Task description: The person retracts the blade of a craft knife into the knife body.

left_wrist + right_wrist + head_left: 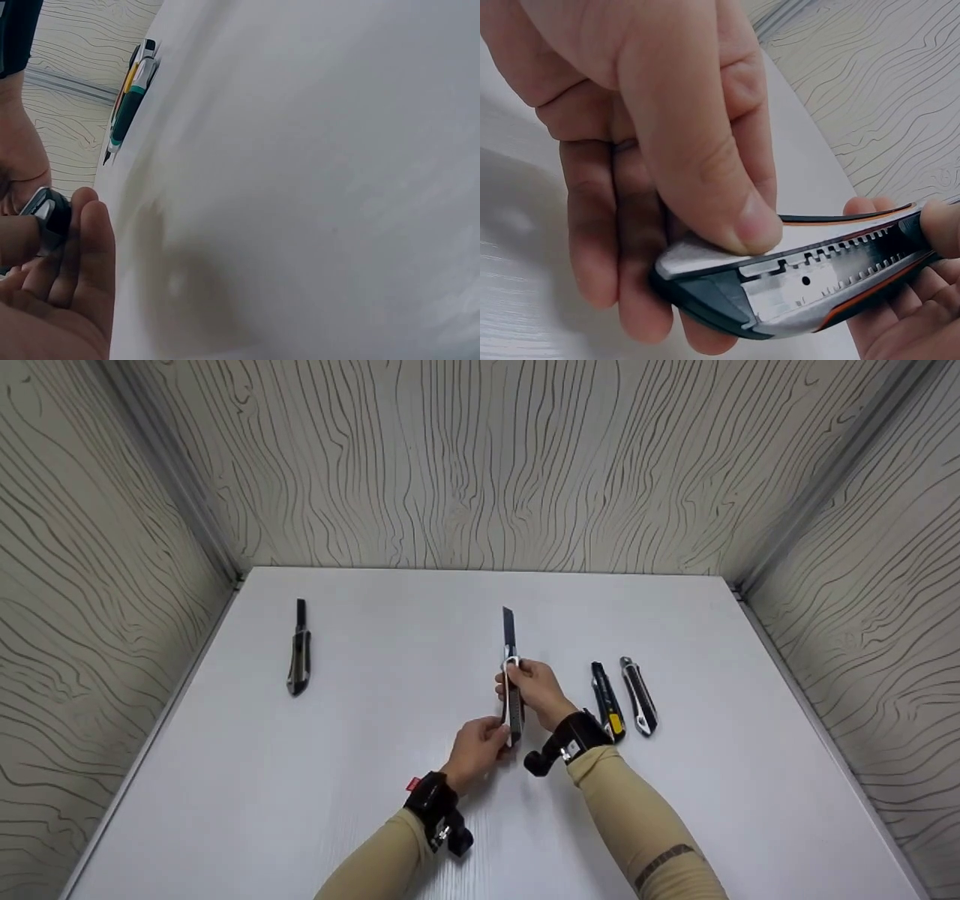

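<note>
A utility knife [514, 705] with a silver and dark handle points away from me, its long blade [509, 626] out. Pinching its butt end is my left hand [476, 750], thumb on top and fingers beneath. My right hand [541, 690] grips the front of the handle, its thumb near the slider. In the right wrist view, the slotted channel and orange trim of the utility knife [806, 281] show between the left hand [675, 97] and the right thumb [941, 225]. The left wrist view shows the dark butt of the knife [54, 217] by the left fingers.
Right of my hands lie a black utility knife [609, 709] with a yellow part and a silver and dark one [639, 697]. Far left lies another utility knife [299, 664], its blade out. Wood-patterned panels [480, 465] border the white table [375, 622] at back and sides.
</note>
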Demonstrator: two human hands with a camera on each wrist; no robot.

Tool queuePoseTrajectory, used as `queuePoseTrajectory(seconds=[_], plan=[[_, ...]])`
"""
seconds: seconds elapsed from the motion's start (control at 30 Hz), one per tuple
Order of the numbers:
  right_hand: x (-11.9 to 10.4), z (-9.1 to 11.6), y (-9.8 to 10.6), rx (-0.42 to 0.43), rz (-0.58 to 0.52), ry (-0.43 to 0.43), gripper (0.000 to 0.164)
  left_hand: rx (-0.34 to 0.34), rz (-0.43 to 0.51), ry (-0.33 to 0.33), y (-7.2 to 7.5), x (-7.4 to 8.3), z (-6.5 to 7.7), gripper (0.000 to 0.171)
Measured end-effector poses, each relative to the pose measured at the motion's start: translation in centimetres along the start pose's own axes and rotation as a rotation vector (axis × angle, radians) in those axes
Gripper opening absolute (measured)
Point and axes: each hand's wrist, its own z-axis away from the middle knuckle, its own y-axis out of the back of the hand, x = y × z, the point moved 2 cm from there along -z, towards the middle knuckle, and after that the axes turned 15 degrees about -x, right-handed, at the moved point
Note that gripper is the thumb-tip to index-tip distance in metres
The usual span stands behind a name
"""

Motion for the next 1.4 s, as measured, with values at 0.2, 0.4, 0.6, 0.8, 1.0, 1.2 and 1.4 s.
queuePoseTrajectory(seconds=[0.2, 0.4, 0.6, 0.8, 1.0, 1.2, 1.4], plan=[[0.0, 0.1, 0.0, -0.004, 0.0, 0.007, 0.03, 0.005, -0.017, 0.013, -0.2, 2.3, 1.2, 0.028], [0.0, 0.1, 0.0, -0.009, 0.012, -0.006, 0.03, 0.005, 0.002, 0.01, -0.1, 0.9, 0.5, 0.028], [0.1, 0.1, 0.1, -0.011, 0.018, -0.006, 0.029, -0.005, 0.036, 0.018, 0.0, -0.7, -0.2, 0.03], [0.0, 0.1, 0.2, -0.039, -0.028, 0.04, 0.032, -0.066, 0.154, -0.016, -0.3, -1.1, -0.3, 0.03], [-0.2, 0.2, 0.2, -0.101, -0.04, 0.037, 0.038, -0.06, 0.212, -0.053, -0.5, -1.2, -0.3, 0.03], [-0.1, 0.3, 0.3, -0.124, -0.032, 0.0, 0.046, -0.053, 0.209, -0.069, -0.6, -1.2, -0.5, 0.03], [0.1, 0.4, 0.2, -0.134, -0.058, -0.006, 0.048, -0.05, 0.209, -0.067, -0.5, -1.0, -0.4, 0.03]])
